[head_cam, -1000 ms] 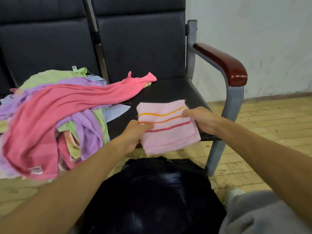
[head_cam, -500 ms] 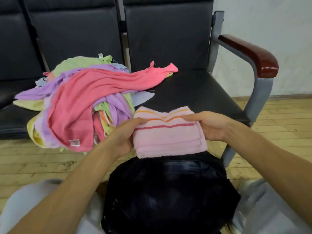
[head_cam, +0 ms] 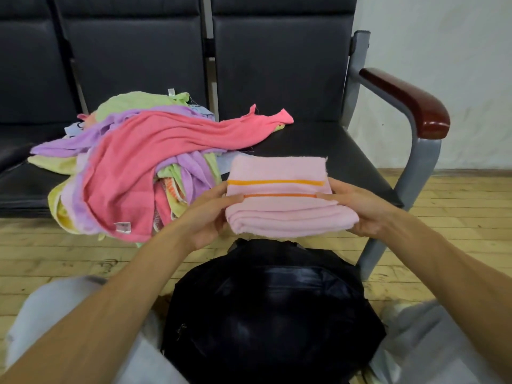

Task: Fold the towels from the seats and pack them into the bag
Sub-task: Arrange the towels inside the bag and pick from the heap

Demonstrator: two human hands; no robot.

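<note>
A folded light pink towel [head_cam: 279,214] with orange stripes is held in the air in front of the seat edge, above a black bag [head_cam: 271,314] that stands on the floor between my knees. My left hand [head_cam: 207,214] grips the towel's left side with the thumb on top. Its right side is gripped by my right hand [head_cam: 357,209], thumb on top too. A heap of unfolded towels [head_cam: 130,164], pink, purple, green and yellow, lies on the black seats to the left.
The row of black seats [head_cam: 318,151] has a grey metal frame and a dark red armrest [head_cam: 407,103] at the right. Wooden plank floor [head_cam: 55,259] lies below. A white wall [head_cam: 443,51] stands at the right.
Both hands have lifted the folded pink towel off the seat and brought it toward me, over the bag. The view has shifted to the left.
</note>
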